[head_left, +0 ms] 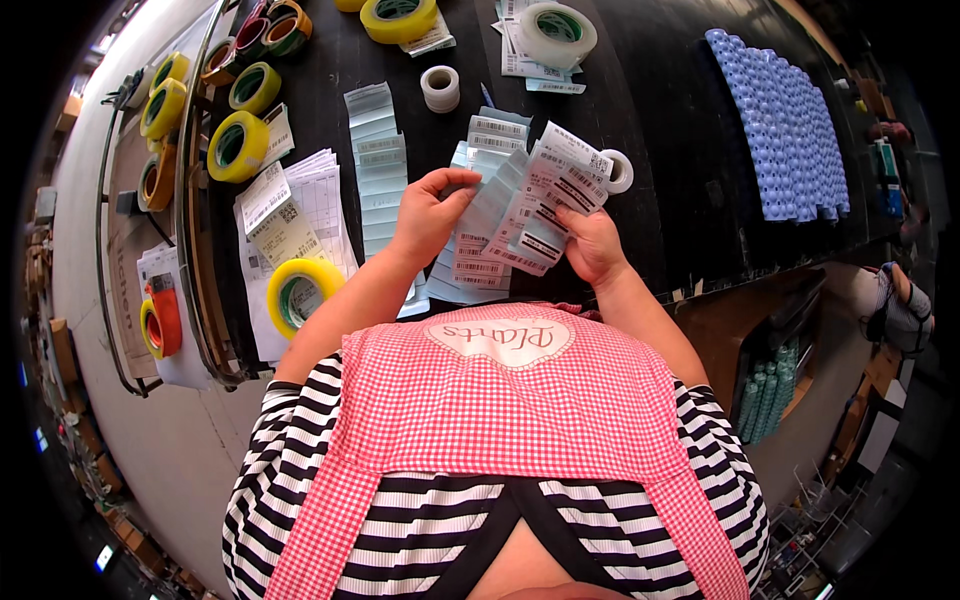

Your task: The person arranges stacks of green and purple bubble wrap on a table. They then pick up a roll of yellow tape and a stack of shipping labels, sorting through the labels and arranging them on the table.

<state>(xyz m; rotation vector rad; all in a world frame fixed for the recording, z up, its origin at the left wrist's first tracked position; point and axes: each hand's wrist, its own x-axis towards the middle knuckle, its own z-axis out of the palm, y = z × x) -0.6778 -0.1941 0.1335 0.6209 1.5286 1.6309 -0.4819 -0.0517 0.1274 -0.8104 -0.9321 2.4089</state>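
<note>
Right fingers (pixel 572 219): you're pinching labels (pixel 546 190)
Left fingers (pixel 447 179): nearly closed beside labels, hold unclear
Labels: probably handling limp; take edges

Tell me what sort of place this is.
Probably a packing or labelling workspace: rolls of yellow tape and strips of barcode labels lie on a black table.

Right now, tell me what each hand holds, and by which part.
The right hand grips printed labels by their right edge; whether the left hand holds anything cannot be told.
</note>
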